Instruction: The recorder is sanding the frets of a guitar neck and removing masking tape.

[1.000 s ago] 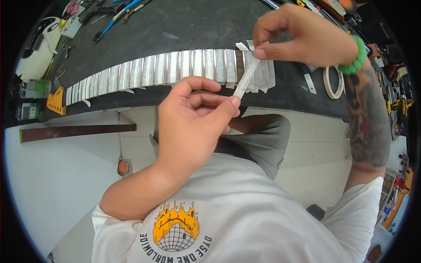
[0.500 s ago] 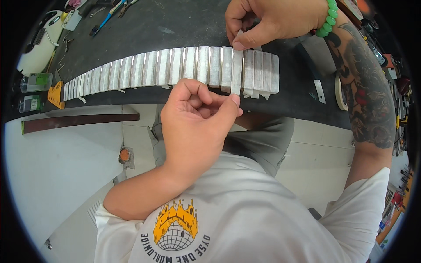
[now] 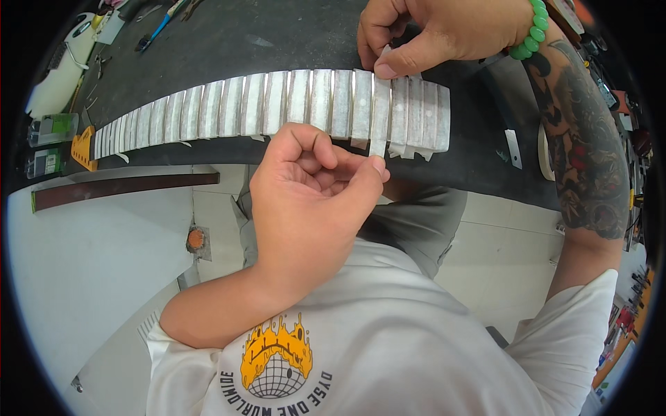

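- Left hand (image 3: 312, 201), nearest, pinches the near end of a tape strip (image 3: 379, 114) between thumb and forefinger at the tabletop (image 3: 291, 35) edge.
- The strip lies across a guitar neck (image 3: 277, 104), right of the middle, among many taped bands.
- Right hand (image 3: 444, 31), farther, presses the strip's far end down, thumb flat.
- Judged step: laying one masking strip; next calls for smoothing it down and folding the near end under.

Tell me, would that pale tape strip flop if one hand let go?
Probably: the tape strip looks thin, and it lies flat only where the right hand presses it down while the left hand pinches its lower end. It likely clings too.
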`<action>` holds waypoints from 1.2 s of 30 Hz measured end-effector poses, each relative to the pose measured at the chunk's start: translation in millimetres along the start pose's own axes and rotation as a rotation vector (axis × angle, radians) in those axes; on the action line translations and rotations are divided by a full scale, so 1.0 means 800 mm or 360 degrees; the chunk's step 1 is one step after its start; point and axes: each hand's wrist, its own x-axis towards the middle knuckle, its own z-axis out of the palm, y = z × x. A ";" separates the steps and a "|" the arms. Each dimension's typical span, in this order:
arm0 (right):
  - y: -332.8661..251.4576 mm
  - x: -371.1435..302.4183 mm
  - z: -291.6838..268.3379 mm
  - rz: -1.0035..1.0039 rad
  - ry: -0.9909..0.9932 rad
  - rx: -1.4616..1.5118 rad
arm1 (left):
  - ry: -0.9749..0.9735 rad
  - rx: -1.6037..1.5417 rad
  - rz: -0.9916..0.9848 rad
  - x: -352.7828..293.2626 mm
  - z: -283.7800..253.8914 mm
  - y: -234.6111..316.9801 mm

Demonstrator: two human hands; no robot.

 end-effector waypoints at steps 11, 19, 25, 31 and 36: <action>-0.002 0.002 -0.001 -0.0001 -0.0016 0.0006 | -0.0024 -0.0002 -0.0008 0.002 -0.001 0.002; -0.003 0.002 0.002 -0.0018 0.0026 -0.0029 | 0.0024 -0.0027 0.0015 0.002 0.000 -0.002; -0.001 0.004 0.000 0.0132 -0.0003 0.0138 | -0.0035 0.0029 0.0015 0.004 -0.002 -0.003; -0.007 0.006 -0.001 -0.0013 -0.0031 -0.0044 | -0.0037 -0.0010 0.0078 0.003 -0.003 -0.006; 0.009 0.013 -0.006 0.0171 -0.0097 0.0032 | -0.0022 -0.0048 0.0056 0.005 -0.001 -0.008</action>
